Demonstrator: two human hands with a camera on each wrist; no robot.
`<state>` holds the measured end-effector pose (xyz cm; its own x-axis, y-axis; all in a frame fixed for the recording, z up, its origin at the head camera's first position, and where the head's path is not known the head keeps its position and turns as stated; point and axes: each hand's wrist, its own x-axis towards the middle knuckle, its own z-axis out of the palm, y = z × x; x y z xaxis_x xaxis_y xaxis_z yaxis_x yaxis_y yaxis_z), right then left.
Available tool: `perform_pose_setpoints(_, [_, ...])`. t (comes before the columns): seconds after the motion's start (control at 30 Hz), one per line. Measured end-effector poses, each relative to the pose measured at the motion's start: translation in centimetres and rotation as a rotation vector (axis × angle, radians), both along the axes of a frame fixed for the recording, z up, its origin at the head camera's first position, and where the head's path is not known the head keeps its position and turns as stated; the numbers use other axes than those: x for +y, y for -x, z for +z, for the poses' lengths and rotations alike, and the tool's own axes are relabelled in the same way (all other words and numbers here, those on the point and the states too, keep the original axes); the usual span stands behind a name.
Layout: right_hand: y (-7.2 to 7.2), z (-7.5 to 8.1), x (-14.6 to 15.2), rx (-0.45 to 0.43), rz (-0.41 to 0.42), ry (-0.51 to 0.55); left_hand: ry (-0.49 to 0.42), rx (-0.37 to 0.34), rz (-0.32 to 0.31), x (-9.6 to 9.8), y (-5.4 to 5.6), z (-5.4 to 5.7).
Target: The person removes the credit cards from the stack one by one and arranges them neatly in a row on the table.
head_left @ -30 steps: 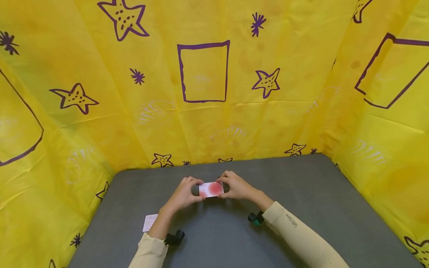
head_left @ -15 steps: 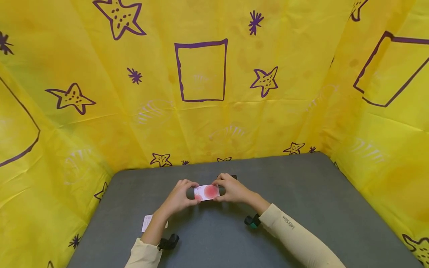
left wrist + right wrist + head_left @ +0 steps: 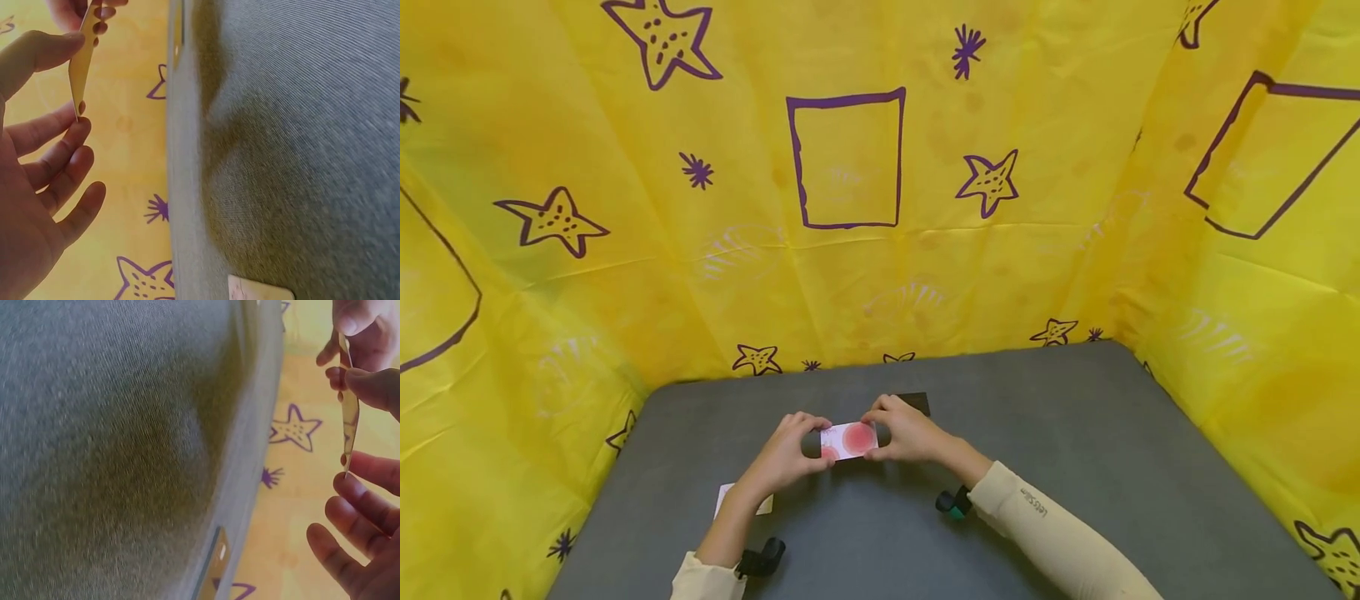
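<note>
The left hand [image 3: 782, 452] and right hand [image 3: 912, 431] hold up a card [image 3: 849, 441], pinching its ends over the desk [image 3: 1037, 467]. I think moving it needs both, gently.

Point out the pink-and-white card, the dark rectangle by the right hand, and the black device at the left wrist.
Pink-and-white card [image 3: 849, 440]: head view, middle of its printed face.
Dark rectangle [image 3: 916, 402]: head view, visible part of its dark surface.
Black device [image 3: 763, 562]: head view, middle of its body.
</note>
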<state>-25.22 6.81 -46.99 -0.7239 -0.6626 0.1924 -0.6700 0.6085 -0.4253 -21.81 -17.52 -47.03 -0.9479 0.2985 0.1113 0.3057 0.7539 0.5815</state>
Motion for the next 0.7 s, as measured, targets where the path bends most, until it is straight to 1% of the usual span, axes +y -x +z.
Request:
perform_pose_setpoints(0.13, [-0.1,-0.4,-0.5,0.011,0.008,-0.009,-0.002,0.010,-0.002,-0.5,-0.4,-0.1])
perform_pose_setpoints(0.23, [-0.1,-0.7,-0.9,0.023,0.023,-0.015,0.002,0.010,0.014,-0.8,-0.7,-0.2])
perform_pose_setpoints(0.4, [-0.2,-0.9,-1.3,0.036,0.010,-0.019,0.006,-0.004,0.021,-0.9,-0.8,-0.2])
perform_pose_setpoints(0.57, [-0.3,-1.0,-2.1,0.027,0.018,-0.042,0.018,-0.016,0.039,-1.4,-1.1,-0.3])
perform_pose_setpoints(0.7, [-0.5,-1.0,-2.8,0.013,0.023,-0.060,0.033,-0.011,0.045,-2.0,-1.4,-0.6])
